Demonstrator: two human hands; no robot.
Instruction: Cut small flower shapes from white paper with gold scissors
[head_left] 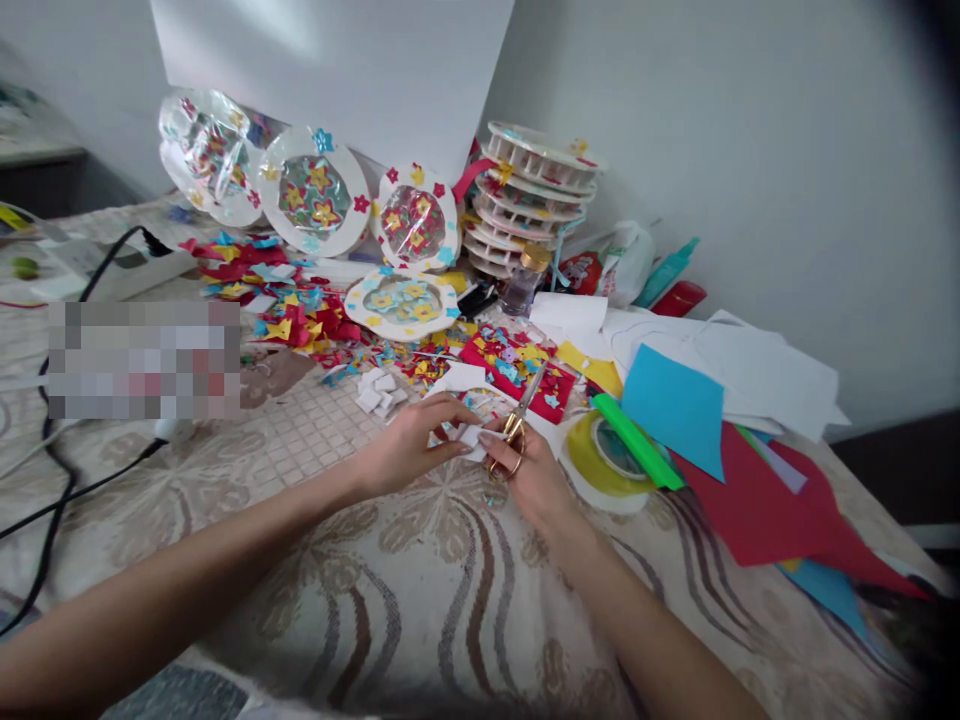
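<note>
My left hand (416,435) pinches a small white piece (471,438), perhaps paper or foam, between thumb and fingers. Gold-handled scissors (516,428) sit in my right hand (536,480), blades pointing up and away from me. The thumb of that hand also reaches the white piece. Just beyond my left hand lies a little pile of white squares (379,394). Past the scissors, a red sheet (553,398) carries many small coloured cut-outs. A larger white scrap (459,377) rests on the table between these.
Round decorated frames (313,190) lean at the back beside a stack of white rings (529,205). Coloured scraps (300,310) spread before them. Rightward are a yellow tape roll (600,465), a green cutter (637,440), blue paper (673,405) and red paper (757,500). Black cables (64,490) run at left.
</note>
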